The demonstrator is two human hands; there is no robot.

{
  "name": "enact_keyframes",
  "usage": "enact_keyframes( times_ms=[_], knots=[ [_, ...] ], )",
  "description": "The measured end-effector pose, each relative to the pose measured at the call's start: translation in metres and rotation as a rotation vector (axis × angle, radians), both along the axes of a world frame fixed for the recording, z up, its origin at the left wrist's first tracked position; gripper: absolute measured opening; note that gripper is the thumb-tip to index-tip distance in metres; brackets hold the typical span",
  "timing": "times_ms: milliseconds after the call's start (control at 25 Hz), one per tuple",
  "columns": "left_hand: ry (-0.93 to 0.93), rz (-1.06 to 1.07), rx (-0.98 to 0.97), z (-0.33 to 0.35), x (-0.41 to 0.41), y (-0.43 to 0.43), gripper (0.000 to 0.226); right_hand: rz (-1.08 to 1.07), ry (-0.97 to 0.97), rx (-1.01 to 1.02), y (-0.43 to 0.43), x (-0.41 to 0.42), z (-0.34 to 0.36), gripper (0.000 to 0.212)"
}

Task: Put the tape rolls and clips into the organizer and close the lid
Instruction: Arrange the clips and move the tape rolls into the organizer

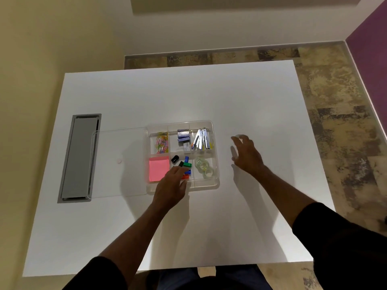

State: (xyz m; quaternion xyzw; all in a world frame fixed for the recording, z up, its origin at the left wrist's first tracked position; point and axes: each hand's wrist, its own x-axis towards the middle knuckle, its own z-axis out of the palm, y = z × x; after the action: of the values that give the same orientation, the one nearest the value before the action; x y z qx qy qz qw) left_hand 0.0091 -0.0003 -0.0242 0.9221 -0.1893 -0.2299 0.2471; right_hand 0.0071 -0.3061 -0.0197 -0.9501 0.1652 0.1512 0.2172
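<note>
A clear organizer (215, 185) with several compartments sits in the middle of the white table. Its front right compartment holds clear tape rolls (204, 167). The front middle one holds black, blue, green and red binder clips (186, 162). My left hand (170, 188) reaches into that compartment, fingers curled, fingertips pinching the green clip (187, 164). My right hand (247, 154) hovers to the right of the organizer, fingers spread. A small, pale, blurred thing (237, 136) lies at its fingertips. The clear lid (117, 147) lies flat on the table, touching the organizer's left side.
Other compartments hold a pink sticky-note pad (158, 168), coloured paper clips (161, 141), staple boxes (183, 136) and metal staple removers (201, 138). A grey cable hatch (78, 158) is set into the table at the left, partly under the lid.
</note>
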Motion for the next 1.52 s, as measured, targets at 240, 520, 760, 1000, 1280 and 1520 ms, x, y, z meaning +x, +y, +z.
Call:
enact_keyframes(
  times_ms=[240,520,760,1000,1280,1520],
  knots=[
    [0.010,0.002,0.016,-0.007,0.004,-0.006,0.047,0.128,0.291,-0.042,-0.028,0.026,-0.003,0.102],
    [0.010,0.008,0.022,-0.010,0.009,-0.008,0.047,0.189,0.137,-0.268,-0.016,0.022,-0.008,0.030],
    [0.013,0.015,0.003,-0.007,0.012,-0.007,0.048,0.085,0.013,-0.073,-0.007,0.008,-0.009,0.039],
    [0.023,0.014,-0.005,-0.002,0.012,-0.008,0.049,0.179,-0.125,0.054,0.025,-0.009,0.001,0.054],
    [0.042,-0.004,0.037,0.004,0.007,-0.006,0.060,0.471,-0.072,-0.178,0.077,-0.009,-0.001,0.051],
    [0.061,0.026,0.056,0.004,0.005,-0.003,0.066,0.556,-0.033,-0.271,0.083,-0.005,-0.004,0.046]
  ],
)
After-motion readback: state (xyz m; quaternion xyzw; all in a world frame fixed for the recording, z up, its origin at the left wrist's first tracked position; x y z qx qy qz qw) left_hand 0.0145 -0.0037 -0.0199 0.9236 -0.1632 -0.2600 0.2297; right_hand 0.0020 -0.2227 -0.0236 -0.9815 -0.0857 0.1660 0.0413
